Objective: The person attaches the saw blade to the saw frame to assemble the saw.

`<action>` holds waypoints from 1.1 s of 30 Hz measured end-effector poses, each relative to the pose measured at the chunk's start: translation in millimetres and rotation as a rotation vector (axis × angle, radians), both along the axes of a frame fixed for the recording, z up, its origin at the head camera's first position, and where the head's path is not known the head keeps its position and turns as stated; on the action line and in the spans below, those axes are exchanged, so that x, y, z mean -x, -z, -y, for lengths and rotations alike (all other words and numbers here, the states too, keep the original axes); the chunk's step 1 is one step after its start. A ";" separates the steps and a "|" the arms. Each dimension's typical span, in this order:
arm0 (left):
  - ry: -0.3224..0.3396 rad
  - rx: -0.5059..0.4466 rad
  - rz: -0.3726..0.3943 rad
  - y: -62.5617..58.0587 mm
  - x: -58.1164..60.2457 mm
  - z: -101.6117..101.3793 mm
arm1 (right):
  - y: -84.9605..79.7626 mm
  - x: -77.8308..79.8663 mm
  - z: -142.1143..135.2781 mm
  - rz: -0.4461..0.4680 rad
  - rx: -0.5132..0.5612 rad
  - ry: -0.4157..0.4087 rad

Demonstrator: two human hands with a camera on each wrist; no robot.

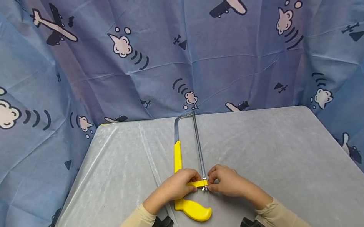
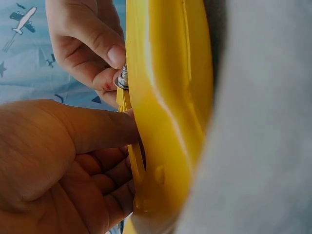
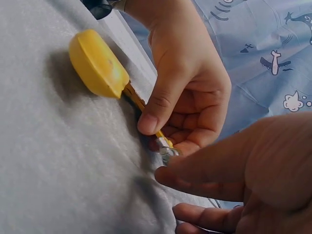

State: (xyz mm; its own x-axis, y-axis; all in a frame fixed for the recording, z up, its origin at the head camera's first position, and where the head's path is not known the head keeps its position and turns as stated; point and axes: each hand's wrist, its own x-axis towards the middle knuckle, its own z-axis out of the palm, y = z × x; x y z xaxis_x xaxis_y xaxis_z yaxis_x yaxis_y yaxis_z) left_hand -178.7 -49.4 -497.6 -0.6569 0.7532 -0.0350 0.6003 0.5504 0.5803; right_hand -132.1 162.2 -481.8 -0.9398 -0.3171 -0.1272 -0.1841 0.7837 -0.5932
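A hacksaw with a yellow handle (image 1: 195,210) lies on the table, its blade (image 1: 199,146) pointing away from me. My left hand (image 1: 178,185) pinches the yellow lower arm of the saw frame between thumb and fingers. At the end of that arm is a small metal wing nut (image 3: 168,154) on a threaded bolt (image 2: 124,77). Thumb and index finger of my right hand (image 1: 228,180) pinch the wing nut from the right side. The right thumb partly covers it in the right wrist view, where the left hand (image 3: 190,80) shows just behind.
A grey cloth covers the table (image 1: 278,154). Blue curtains (image 1: 159,54) printed with planes stand round its back and sides. A black wrist mount (image 1: 164,223) sits under the left forearm, another black mount (image 1: 250,226) by the right.
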 end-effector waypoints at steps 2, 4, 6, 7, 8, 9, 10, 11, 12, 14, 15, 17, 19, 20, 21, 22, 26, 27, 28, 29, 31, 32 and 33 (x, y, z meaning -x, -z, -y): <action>-0.001 0.004 -0.004 0.8 0.1 0.1 | 1.8 -0.2 1.3 -0.009 -0.009 0.011; -0.001 0.004 -0.008 1.6 0.0 0.1 | 3.6 -0.7 2.6 -0.018 -0.016 0.026; -0.002 0.002 -0.011 2.8 0.0 0.1 | 4.9 -1.3 4.0 -0.027 -0.019 0.036; -0.003 0.001 -0.011 3.5 0.1 0.1 | 5.4 -1.7 4.6 -0.030 -0.020 0.041; -0.004 0.001 -0.011 4.1 0.1 0.1 | 5.7 -2.1 5.2 -0.034 -0.018 0.046; -0.003 -0.002 -0.010 4.7 0.0 0.1 | 5.6 -2.8 5.9 -0.033 -0.014 0.052; -0.004 -0.004 -0.009 5.2 0.0 0.1 | 6.0 -3.4 6.4 -0.032 -0.012 0.057; -0.005 -0.007 -0.007 5.6 0.0 0.1 | 5.8 -4.0 6.9 -0.031 -0.007 0.062; -0.006 -0.010 -0.005 5.9 -0.1 0.2 | 6.0 -4.6 7.2 -0.029 -0.005 0.066; -0.012 -0.030 0.017 6.2 -0.3 0.3 | 6.8 -5.4 7.9 -0.033 -0.007 0.069; -0.016 -0.048 0.039 6.1 -0.4 0.3 | 7.6 -5.6 8.2 -0.035 -0.010 0.067; -0.028 -0.091 0.089 5.2 -0.2 0.0 | 8.4 -5.8 8.7 -0.036 -0.017 0.061; -0.040 -0.139 0.137 3.6 -0.1 -0.4 | 8.5 -5.2 8.6 -0.041 -0.023 0.049; -0.044 -0.158 0.157 2.8 0.1 -0.7 | 8.4 -4.8 8.2 -0.043 -0.029 0.043; -0.047 -0.169 0.169 2.1 0.1 -1.0 | 7.8 -4.3 7.5 -0.044 -0.033 0.038; -0.050 -0.172 0.169 1.7 0.2 -1.3 | 6.6 -3.9 6.8 -0.044 -0.038 0.036; -0.053 -0.157 0.158 2.5 0.0 -3.3 | 1.3 -3.0 3.2 -0.045 -0.067 0.038; -0.056 -0.151 0.155 3.2 -0.2 -3.7 | -0.6 -3.4 2.8 -0.046 -0.071 0.041; -0.058 -0.147 0.151 3.7 -0.2 -4.2 | -2.1 -4.0 2.7 -0.041 -0.077 0.045; -0.061 -0.144 0.151 4.2 -0.2 -4.6 | -3.1 -4.7 2.6 -0.039 -0.085 0.047; -0.071 -0.139 0.147 5.1 -0.3 -4.9 | -5.4 -6.4 3.2 -0.032 -0.096 0.051; -0.075 -0.136 0.145 5.3 -0.3 -5.0 | -6.0 -7.2 3.6 -0.030 -0.103 0.051; -0.079 -0.134 0.141 5.5 -0.3 -5.0 | -6.9 -7.9 4.1 -0.026 -0.107 0.052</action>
State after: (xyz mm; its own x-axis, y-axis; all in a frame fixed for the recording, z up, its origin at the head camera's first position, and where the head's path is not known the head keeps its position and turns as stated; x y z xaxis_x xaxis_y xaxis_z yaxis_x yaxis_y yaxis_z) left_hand -178.4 -44.4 -503.1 -0.7098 0.7036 -0.0339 0.4656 0.5048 0.7269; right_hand -124.1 158.1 -474.9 -0.9582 -0.2533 -0.1327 -0.1557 0.8514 -0.5009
